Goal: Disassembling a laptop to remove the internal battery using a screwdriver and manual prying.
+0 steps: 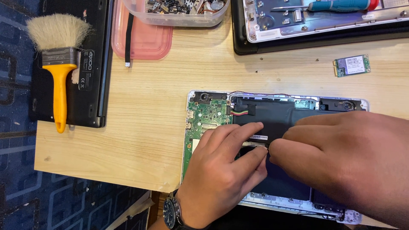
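- The opened laptop, bottom cover off, lies on the wooden table, and both hands rest on top of it.
- Left hand, a wristwatch on its wrist, lies over the laptop's left half; its fingers are stretched toward the middle, the fingertips pressing down on the black battery.
- Right hand covers the laptop's right half; its thumb and forefinger are closed together, pinching something small at the battery's middle, right where the left fingertips end. What is pinched is too small to tell.
- The two hands touch or nearly touch at that spot.
- The laptop has a white shell; a green circuit board fills its left part, with ports on the left edge.
- The flat black battery takes up most of the rest; a bundle of red and black wires joins it to the board.
- Black speakers sit in the laptop's far corners.
- Beyond the laptop to the right lies a small green card.
- Beyond the laptop stand a second opened laptop with a blue-handled screwdriver and a clear tub of small parts on a pink lid.
- Far left of the laptop, a yellow-handled brush lies on a black laptop.
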